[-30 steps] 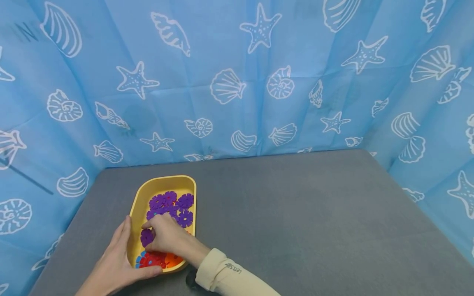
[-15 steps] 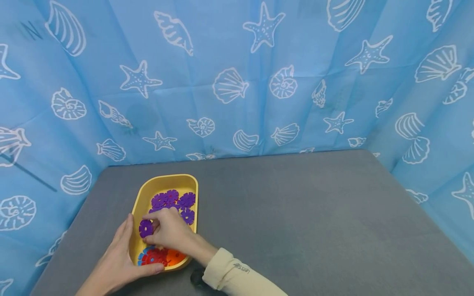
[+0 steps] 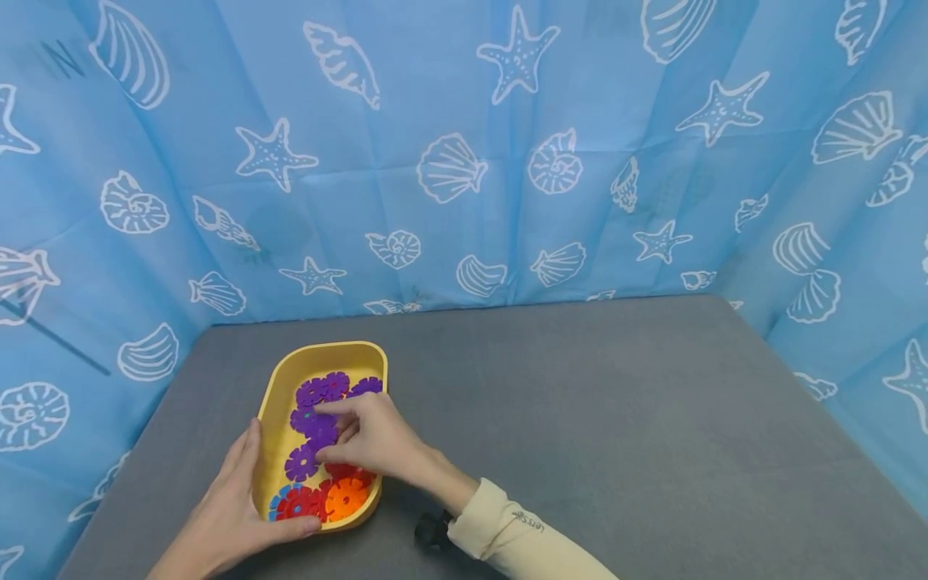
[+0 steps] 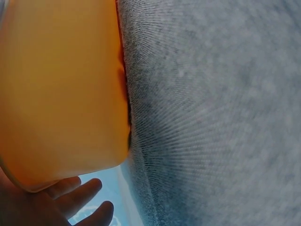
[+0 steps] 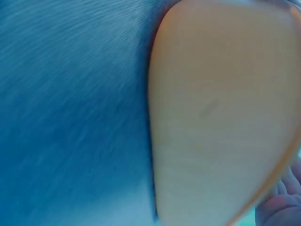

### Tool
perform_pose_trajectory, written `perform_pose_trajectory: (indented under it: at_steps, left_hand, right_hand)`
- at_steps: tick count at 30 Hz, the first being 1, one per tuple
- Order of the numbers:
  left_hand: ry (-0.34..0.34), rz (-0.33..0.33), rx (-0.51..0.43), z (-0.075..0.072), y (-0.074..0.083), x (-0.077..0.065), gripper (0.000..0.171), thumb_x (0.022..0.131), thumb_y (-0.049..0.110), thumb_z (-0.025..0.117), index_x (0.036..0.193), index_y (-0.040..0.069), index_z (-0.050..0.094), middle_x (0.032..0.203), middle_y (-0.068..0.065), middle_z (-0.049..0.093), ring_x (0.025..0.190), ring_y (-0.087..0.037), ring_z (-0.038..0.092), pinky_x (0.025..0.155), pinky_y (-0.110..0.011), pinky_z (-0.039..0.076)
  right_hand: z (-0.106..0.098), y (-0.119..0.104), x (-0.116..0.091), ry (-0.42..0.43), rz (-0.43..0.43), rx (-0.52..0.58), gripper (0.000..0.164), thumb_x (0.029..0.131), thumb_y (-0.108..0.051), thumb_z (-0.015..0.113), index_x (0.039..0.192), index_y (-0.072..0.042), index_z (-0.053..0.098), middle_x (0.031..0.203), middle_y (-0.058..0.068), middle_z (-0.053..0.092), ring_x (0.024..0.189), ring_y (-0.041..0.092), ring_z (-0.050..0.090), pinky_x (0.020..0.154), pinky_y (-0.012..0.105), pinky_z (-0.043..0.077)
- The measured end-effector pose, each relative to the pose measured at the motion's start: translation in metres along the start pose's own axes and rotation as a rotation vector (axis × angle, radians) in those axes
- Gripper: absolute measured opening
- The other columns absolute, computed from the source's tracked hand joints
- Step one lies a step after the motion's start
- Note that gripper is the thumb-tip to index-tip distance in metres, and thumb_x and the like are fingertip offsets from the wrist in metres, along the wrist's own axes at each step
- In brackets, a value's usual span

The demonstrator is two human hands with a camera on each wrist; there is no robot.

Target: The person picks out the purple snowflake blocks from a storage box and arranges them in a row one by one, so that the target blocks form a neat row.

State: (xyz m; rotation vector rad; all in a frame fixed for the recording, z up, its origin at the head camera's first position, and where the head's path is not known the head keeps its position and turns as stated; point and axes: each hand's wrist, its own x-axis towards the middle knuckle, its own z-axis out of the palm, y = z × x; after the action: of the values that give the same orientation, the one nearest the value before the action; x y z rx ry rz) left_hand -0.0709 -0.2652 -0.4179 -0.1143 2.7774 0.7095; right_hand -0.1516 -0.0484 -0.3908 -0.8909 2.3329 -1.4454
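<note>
L hand [image 3: 228,515] braces tray [image 3: 337,354] on bench [image 3: 580,419] at near-L corner, fingers wide. R hand [image 3: 380,435], fingers apart, is over purple pcs [image 3: 312,394] in tray; can't tell if 1's pinched. Best lift 1 pc by its edge, w/o dragging neighbours.

A faint N [image 3: 63,59] marks the blue curtain [image 3: 406,97]; lettering [image 3: 528,520] on the sleeve [image 3: 551,549] is unclear.

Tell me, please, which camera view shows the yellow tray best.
The head view: it shows the yellow tray from above, rim and inside, partly hidden by the left hand and right hand. Both wrist views show mostly its outer wall, cut off, orange-tinted in the left one, paler in the right.
</note>
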Motion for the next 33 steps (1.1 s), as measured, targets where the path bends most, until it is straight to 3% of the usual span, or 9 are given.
perform_pose_trajectory:
  at_steps: [13,24,33]
  left_hand:
    - [-0.011,-0.006,-0.041,0.001,-0.002,0.001,0.146,0.074,0.068,0.079,0.16,0.003,-0.02,0.164,-0.035,0.005,0.134,-0.053,0.038,0.101,-0.065,0.052]
    - [0.003,0.011,-0.044,0.0,0.0,0.001,0.147,0.072,0.067,0.08,0.161,0.003,-0.017,0.164,-0.033,0.005,0.135,-0.051,0.034,0.1,-0.065,0.052]
    - [-0.011,0.008,-0.044,-0.001,-0.001,0.001,0.147,0.073,0.067,0.08,0.161,0.004,-0.018,0.165,-0.032,0.003,0.136,-0.051,0.034,0.099,-0.063,0.054]
  right_hand:
    - [-0.036,0.018,-0.02,0.066,0.038,0.064,0.053,0.082,-0.009,0.085,0.133,-0.007,0.069,0.092,0.01,0.074,0.067,-0.001,0.064,0.065,0.015,0.057]
    - [-0.07,0.043,-0.041,0.16,0.035,0.016,0.049,0.084,-0.01,0.084,0.13,-0.003,0.07,0.097,0.012,0.076,0.076,0.008,0.068,0.069,0.017,0.058]
    - [-0.08,0.065,-0.047,0.18,0.097,-0.012,0.051,0.079,-0.005,0.086,0.127,0.002,0.07,0.092,0.014,0.076,0.072,0.008,0.068,0.064,0.017,0.058]
